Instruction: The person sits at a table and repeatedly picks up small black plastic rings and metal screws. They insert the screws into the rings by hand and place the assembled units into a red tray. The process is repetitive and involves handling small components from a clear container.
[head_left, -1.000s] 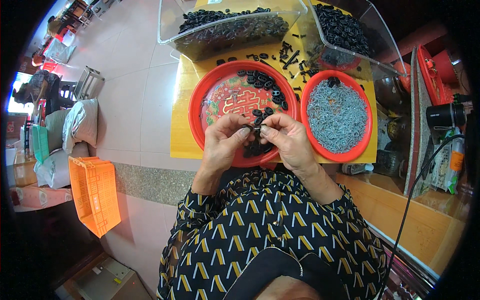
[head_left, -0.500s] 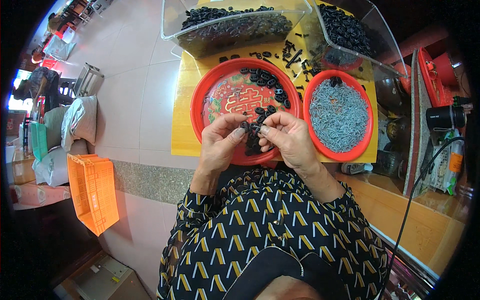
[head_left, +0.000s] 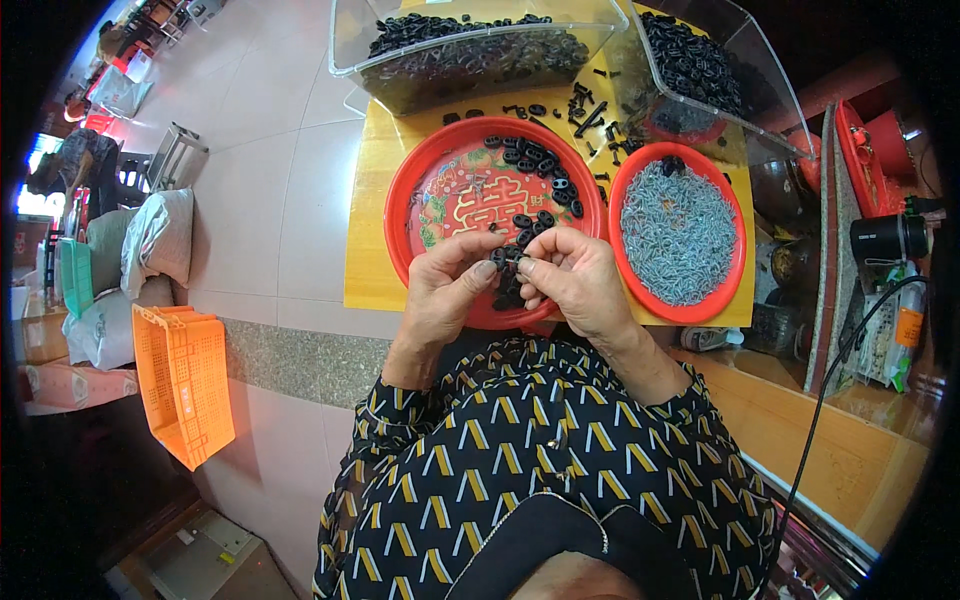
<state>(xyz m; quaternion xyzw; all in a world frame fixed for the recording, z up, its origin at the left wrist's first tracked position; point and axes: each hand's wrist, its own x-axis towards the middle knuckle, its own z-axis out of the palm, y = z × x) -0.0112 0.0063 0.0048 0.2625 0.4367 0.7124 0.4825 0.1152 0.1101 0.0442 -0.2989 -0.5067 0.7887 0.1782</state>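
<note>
Over the near part of a round red tray (head_left: 397,210), my two hands meet fingertip to fingertip. My left hand (head_left: 452,283) pinches a small black two-holed plastic piece (head_left: 498,257) between thumb and fingers. Close against it, my right hand (head_left: 575,278) is closed in a pinch; a thin pale glint shows at its fingertips, perhaps a screw, too small to be sure. Several more black two-holed pieces (head_left: 540,160) lie along the tray's far right side and under my fingers. To the right, a red oval tray (head_left: 738,225) holds a heap of silvery screws (head_left: 680,235).
Two clear plastic bins (head_left: 480,75) (head_left: 700,70) full of black pieces stand at the back of the yellow table (head_left: 372,250). Loose black bits (head_left: 590,115) lie near them. An orange crate (head_left: 185,385) sits on the floor at left. A black cable (head_left: 815,410) hangs at right. Another person (head_left: 85,165) bends at far left.
My fingertips have shifted very slightly, and the black piece in my left hand has turned a little. Both hands stay in place over the tray.
</note>
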